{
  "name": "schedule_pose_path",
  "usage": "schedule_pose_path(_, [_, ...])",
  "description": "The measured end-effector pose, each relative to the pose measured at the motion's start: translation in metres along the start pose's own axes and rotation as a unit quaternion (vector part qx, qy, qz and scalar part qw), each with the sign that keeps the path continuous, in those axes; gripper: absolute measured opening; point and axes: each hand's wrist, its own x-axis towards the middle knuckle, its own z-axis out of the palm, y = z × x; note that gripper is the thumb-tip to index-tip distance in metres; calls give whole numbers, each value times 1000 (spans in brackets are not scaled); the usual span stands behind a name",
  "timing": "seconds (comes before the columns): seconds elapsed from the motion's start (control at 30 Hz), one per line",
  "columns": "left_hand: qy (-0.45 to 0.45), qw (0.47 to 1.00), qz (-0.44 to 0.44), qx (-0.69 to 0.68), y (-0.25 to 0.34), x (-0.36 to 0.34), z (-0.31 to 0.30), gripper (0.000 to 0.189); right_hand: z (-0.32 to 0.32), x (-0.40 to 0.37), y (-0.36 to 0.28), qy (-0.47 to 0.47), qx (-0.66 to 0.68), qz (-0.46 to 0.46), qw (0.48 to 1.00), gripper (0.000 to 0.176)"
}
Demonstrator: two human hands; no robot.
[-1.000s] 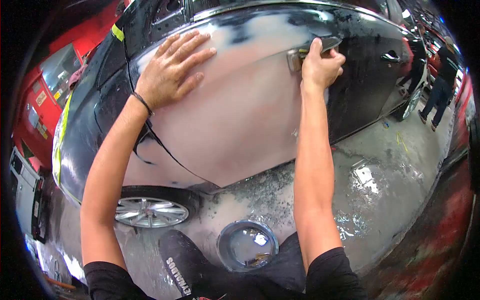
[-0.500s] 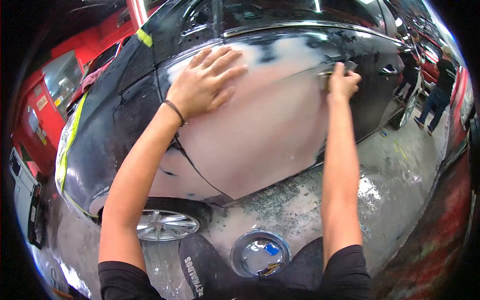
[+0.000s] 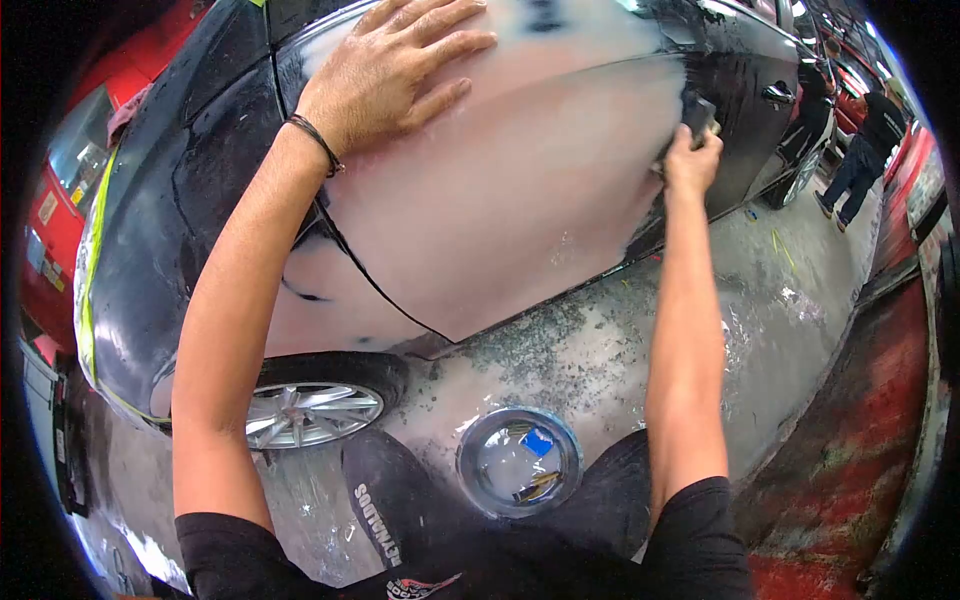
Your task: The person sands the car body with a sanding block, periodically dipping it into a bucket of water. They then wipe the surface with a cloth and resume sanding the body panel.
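Two hands meet the car door [image 3: 520, 200]: our left hand [image 3: 385, 70] lies spread flat on its pale sanded upper part; our right hand [image 3: 692, 160] is closed around a small dark sanding block [image 3: 700, 110], pressed to the door's right edge, well apart from the left; we judge the block light, stiff, perhaps slick with wet, best gripped across its back; a bucket [image 3: 465, 455] sits on the floor below.

I see the scene brightly and evenly lit from above, with white glare streaking the black car door [image 3: 740, 70] at far right. The wet floor [image 3: 800, 330] glints. The fisheye bends everything toward a black rim. My right hand [image 3: 692, 160] and its sanding block [image 3: 700, 108] look slightly soft, and the far figures [image 3: 865, 140] blur.
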Motion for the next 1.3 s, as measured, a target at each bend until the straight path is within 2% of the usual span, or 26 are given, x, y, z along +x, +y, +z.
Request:
schedule_pose_path(0.03, [-3, 1000, -2, 1, 0, -2, 1, 50, -3, 6, 8, -15, 126, 85, 988, 50])
schedule_pose_path(0.1, [1, 1000, -2, 7, 2, -2, 2, 50, 11, -39, 11, 16, 51, -17, 998, 46])
schedule_pose_path(0.13, [-3, 1000, -12, -5, 4, -3, -1, 50, 17, -110, -36, 23, -8, -81, 996, 43])
schedule_pose_path(0.17, [-7, 1000, -20, -14, 6, -3, -3, 50, 20, -183, -89, 39, 52, -133, 989, 43])
schedule_pose_path(0.2, [-9, 1000, -21, -17, 6, -2, -4, 50, 43, -238, -87, 88, 6, -239, 967, 45])
schedule_pose_path(0.27, [-18, 999, -27, -22, 7, -1, -6, 51, 27, -324, -123, -34, -75, -275, 958, 47])
schedule_pose_path(0.37, [-24, 999, -28, 8, 9, 0, -6, 50, 24, -261, -61, -20, -82, -370, 925, 47])
schedule_pose_path(0.4, [-25, 999, -28, 1, 11, 2, -7, 50, 14, -214, -40, -5, -67, -362, 930, 48])
schedule_pose_path(0.47, [-22, 999, -26, 8, 12, 7, -6, 50, 7, -130, 6, 63, -127, -282, 949, 46])
schedule_pose_path(0.5, [-26, 999, -26, 13, 11, 7, -6, 49, 2, -89, 33, 63, -124, -273, 952, 38])
schedule_pose_path(0.53, [-16, 1000, -23, 11, 8, 5, -4, 49, 1, -71, 38, 54, -88, -158, 982, 30])
schedule_pose_path(0.57, [-9, 1000, -21, 6, 6, 2, 0, 49, 2, -71, 24, 51, -25, -92, 994, 33])
schedule_pose_path(0.63, [-2, 1000, -22, -4, 9, 2, 1, 49, 18, -116, -4, 67, -38, -23, 997, 36])
schedule_pose_path(0.77, [-8, 1000, -21, 5, 14, 2, -3, 50, 36, -316, -82, -20, -40, -185, 982, 44])
schedule_pose_path(0.83, [-20, 999, -12, 22, 14, 0, -5, 50, 32, -324, -66, -57, -50, -231, 970, 47])
schedule_pose_path(0.9, [-28, 999, 0, 39, 13, 4, -5, 50, 26, -259, -21, -12, -44, -270, 962, 49])
schedule_pose_path(1.03, [-30, 999, -4, 38, 13, 11, -2, 50, 21, -94, 101, 106, -38, -21, 993, 44])
schedule_pose_path(1.07, [-26, 999, -11, 38, 17, 11, -2, 50, 19, -86, 92, 109, 80, 74, 988, 42])
schedule_pose_path(1.1, [-24, 999, -20, 35, 21, 8, -2, 50, 14, -82, 82, 108, 196, 168, 960, 41])
schedule_pose_path(1.13, [-23, 999, -11, 36, 20, 5, -1, 50, 17, -95, 79, 105, 134, 151, 974, 40])
schedule_pose_path(1.17, [-19, 999, -3, 38, 14, 5, 0, 50, 22, -129, 50, 107, 56, 73, 990, 38])
schedule_pose_path(1.2, [-15, 999, 7, 40, 11, 5, 1, 50, 19, -178, 4, 59, 20, 28, 998, 36])
schedule_pose_path(1.23, [-15, 999, 11, 35, 10, 3, 1, 50, 32, -233, -28, 51, 95, 5, 994, 37])
schedule_pose_path(1.27, [-15, 999, 15, 31, 9, 2, 0, 50, 48, -294, -59, 73, 76, -6, 994, 41])
schedule_pose_path(1.3, [-14, 999, 16, 29, 9, 2, -1, 50, 45, -341, -78, 30, 37, -68, 997, 44])
